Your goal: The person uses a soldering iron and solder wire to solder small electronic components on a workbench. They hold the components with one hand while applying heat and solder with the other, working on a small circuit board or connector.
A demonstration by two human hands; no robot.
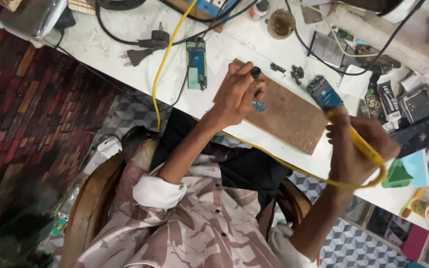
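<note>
Brown wooden board carries a small blue circuit part, mid-repair

Blue, small circuit part lies on the flat brown wooden board at the white table's near edge; the left hand is clenched around a slim black-tipped tool just above it, and the right hand grasps a yellow-handled soldering iron with a blue head, held off the board, so the joint looks not yet worked. Outward, a long blue circuit board lies apart beside a yellow cable and two black plugs; a round amber glass jar stands at the far edge; a black tube with white lettering lies right of the board, and green and teal plastic blocks sit by the right hand
</note>
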